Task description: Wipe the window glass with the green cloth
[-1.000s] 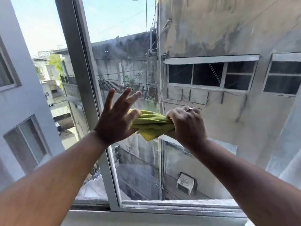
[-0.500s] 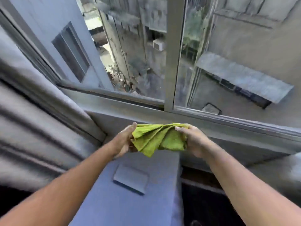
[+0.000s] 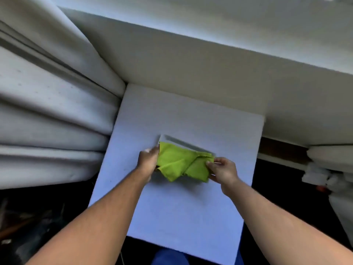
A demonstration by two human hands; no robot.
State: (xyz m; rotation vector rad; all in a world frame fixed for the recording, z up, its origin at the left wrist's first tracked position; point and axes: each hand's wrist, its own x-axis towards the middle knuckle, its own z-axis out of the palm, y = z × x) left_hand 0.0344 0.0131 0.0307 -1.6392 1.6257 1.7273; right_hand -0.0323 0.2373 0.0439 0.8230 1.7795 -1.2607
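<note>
Cloth (image 3: 181, 165) bunched between left hand (image 3: 148, 160) and right hand (image 3: 222, 169), both pinching its ends over white worktop (image 3: 191, 207); loose folds may slip and drop

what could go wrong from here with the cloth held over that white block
1. The green cloth is bunched and loosely folded between the left hand and right hand; a slack grip could let a fold drop onto the white block.
2. A small raised white piece lies right behind the cloth and may get dragged or knocked.
3. A wadded cloth would likely wipe glass unevenly.
</note>
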